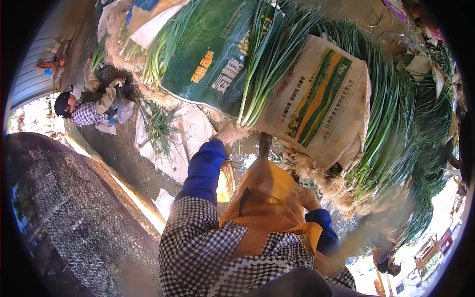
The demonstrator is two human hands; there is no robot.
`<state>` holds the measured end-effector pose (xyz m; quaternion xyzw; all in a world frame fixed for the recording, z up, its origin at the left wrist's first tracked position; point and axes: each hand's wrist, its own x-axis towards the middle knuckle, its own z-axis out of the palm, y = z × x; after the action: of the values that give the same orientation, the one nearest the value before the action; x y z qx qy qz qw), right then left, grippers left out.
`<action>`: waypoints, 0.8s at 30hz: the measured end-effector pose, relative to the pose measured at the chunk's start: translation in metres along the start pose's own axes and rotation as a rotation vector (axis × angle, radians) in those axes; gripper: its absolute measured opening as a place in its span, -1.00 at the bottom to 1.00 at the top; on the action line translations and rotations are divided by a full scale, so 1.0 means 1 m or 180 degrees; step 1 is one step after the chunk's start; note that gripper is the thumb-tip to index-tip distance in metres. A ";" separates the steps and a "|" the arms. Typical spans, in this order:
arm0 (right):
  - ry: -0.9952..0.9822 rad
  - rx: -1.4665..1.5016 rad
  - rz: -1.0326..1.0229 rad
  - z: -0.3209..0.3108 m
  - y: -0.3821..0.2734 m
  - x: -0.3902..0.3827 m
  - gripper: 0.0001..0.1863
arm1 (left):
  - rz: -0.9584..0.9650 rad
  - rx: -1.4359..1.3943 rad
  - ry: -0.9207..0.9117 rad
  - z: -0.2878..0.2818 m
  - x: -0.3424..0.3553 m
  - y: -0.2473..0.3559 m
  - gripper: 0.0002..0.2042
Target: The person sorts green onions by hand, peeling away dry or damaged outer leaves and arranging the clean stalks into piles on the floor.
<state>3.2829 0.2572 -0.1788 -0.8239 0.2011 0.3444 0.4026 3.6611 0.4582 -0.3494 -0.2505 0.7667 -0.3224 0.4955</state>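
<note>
My left hand [231,132] is closed round the root end of a small bunch of green onions [255,106]. Their white stems rise from my fingers, and the long green leaves lie over a green sack [205,64] and the edge of a beige sack [321,101]. My right hand [307,199] is low at the right side of my orange apron [267,190], near the hanging roots of the onion pile. It is blurred, and its fingers cannot be made out. Both sacks lie on top of a large heap of green onions [386,133] with the roots toward me.
At the left a person [89,109] in a checked top sits low, beside loose green leaves [157,126] on a pale sheet [185,141]. A dark mesh-covered mound [74,213] fills the lower left. Another person [387,262] is partly visible at the lower right.
</note>
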 end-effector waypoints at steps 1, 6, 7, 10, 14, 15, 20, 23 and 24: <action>-0.0229 0.0185 0.0220 -0.013 -0.013 0.005 -0.69 | -0.0012 0.1040 -0.0232 -0.001 -0.011 0.020 -0.56; -0.0247 0.0258 0.0423 -0.027 -0.015 0.012 -0.67 | 0.0546 0.2985 -0.0568 -0.001 -0.024 -0.020 -0.55; -0.0179 0.0342 0.0592 -0.034 -0.014 0.005 -0.67 | 0.0880 0.3683 -0.0467 -0.001 -0.018 -0.055 -0.53; 0.0186 0.0592 0.0446 -0.033 -0.007 0.008 -0.61 | 0.3315 0.5385 -0.1604 -0.013 -0.020 -0.041 -0.52; 0.0382 0.0998 0.1125 -0.023 0.007 -0.018 -0.63 | 0.8457 0.6514 0.0017 -0.016 0.007 0.003 -0.61; 0.0506 0.1075 0.1287 -0.020 0.012 -0.032 -0.63 | 0.7664 0.6678 0.0002 -0.016 0.018 0.009 -0.57; 0.1220 0.0708 0.0440 -0.010 0.052 -0.089 -0.74 | 0.5849 0.7529 -0.0327 0.011 0.034 0.036 -0.72; 0.2445 0.1507 0.1067 -0.032 0.076 -0.131 -0.76 | 0.6196 0.8565 0.0518 -0.013 0.041 -0.028 -0.65; 0.2559 0.1563 0.1649 -0.062 0.086 -0.148 -0.75 | 0.6272 0.8329 0.0271 -0.038 0.044 -0.047 -0.66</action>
<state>3.1544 0.1639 -0.0888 -0.6958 0.6108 0.0327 0.3765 3.6122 0.4047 -0.3292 -0.8800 0.1454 0.2984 -0.3397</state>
